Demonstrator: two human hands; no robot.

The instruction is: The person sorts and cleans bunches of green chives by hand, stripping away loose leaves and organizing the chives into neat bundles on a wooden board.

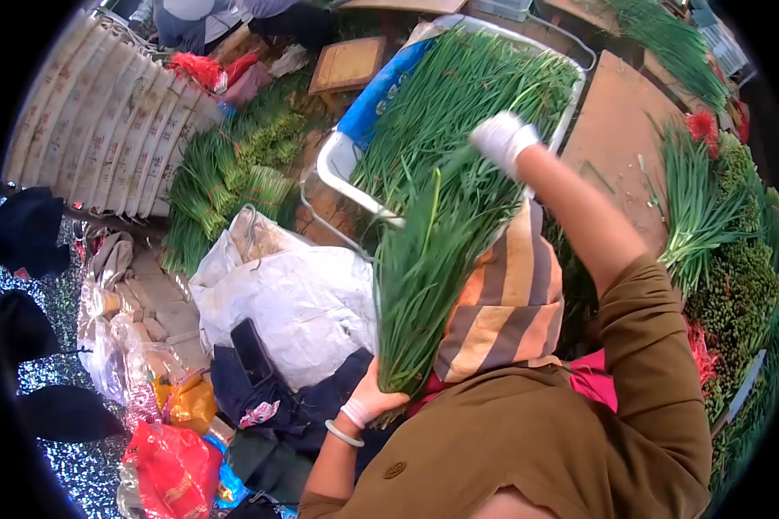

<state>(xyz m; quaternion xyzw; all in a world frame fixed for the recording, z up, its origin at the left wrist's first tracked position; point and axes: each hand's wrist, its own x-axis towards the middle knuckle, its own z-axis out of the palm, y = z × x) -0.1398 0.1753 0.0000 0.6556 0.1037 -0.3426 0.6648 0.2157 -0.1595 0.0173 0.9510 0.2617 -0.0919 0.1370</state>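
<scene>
A long bunch of green leafy stalks (424, 277) lies across my lap, its lower end in my left hand (376, 394), whose fingers wrap round it. My right hand (502, 143), in a white glove, hangs over the white tub (333, 169) and is blurred; its fingers look curled, but what they hold, if anything, cannot be made out. Loose green stalks (485, 78) fill the tub, with a blue sheet (381, 95) along its left side. Under the bunch is an orange and grey striped cloth (502, 303).
Tied bundles (225, 182) lie left of the tub, beside stacked pale crates (104, 112). A white sack (294, 294) and a phone (251, 352) are near my left arm. More stalks (701, 203) rest by a brown board (623, 130) at right. Another person (190, 22) is at the top left.
</scene>
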